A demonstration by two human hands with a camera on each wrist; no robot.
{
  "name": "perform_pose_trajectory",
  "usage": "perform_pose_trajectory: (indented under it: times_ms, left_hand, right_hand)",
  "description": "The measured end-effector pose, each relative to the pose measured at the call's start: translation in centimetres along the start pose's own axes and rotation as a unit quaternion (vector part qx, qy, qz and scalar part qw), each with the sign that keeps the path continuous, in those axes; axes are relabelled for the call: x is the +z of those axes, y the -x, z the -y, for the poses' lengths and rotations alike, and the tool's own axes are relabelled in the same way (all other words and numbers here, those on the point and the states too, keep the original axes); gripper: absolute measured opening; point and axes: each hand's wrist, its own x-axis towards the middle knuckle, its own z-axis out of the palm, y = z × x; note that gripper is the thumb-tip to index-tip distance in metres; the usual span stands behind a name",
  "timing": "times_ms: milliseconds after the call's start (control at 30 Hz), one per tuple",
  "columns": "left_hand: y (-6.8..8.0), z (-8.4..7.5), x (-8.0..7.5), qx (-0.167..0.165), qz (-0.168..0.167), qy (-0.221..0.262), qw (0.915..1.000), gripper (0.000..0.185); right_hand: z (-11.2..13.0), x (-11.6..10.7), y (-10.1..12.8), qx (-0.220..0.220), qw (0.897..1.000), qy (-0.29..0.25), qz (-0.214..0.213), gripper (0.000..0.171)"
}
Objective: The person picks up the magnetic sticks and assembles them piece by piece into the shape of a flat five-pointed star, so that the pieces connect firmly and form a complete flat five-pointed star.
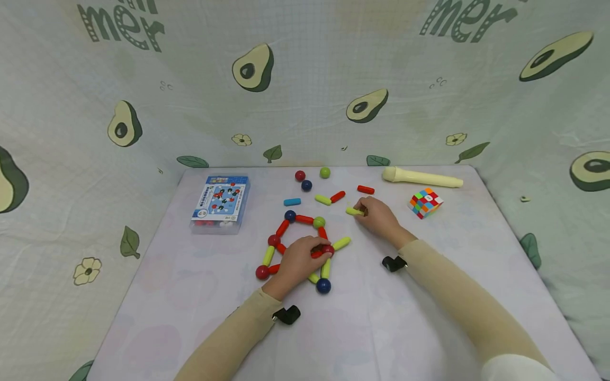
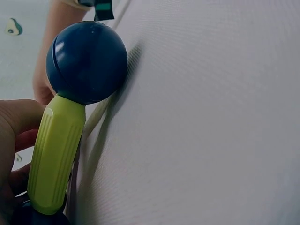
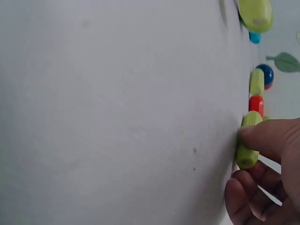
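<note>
R sleeve [image 1: 467, 301] nearest, 4 o'clock. Head view: L grip [image 1: 299, 259] pinches a red ball [image 1: 329, 251] of the ball-and-rod frame [image 1: 304, 219] on the counter [image 1: 357, 328]; R grip [image 1: 379, 219], at frame's 2 o'clock, pinches a lime rod [image 1: 352, 211]. Prob. fetching a rod; next move likely needs a steady frame. L wrist view: blue ball [image 2: 86, 63], 10 o'clock, on a ribbed rod [image 2: 55, 154], ribs lost in head view. R wrist view: lime rod's grey end [image 3: 246, 162], 4 o'clock, unseen from head.

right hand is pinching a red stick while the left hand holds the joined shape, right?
The stick's colour is wrong: the right wrist view shows the right hand pinching a yellow-green stick. The left hand does hold the joined shape.
</note>
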Motion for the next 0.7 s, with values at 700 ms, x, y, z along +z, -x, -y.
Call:
perform_pose_trajectory:
  times_ms: [700]
  left_hand:
    - [0.0, 0.2, 0.0, 0.023, 0.001, 0.001, 0.9997, 0.037]
  right_hand:
    - [4.0, 1.1, 2.5, -0.063, 0.995, -0.034, 0.064, 0.018]
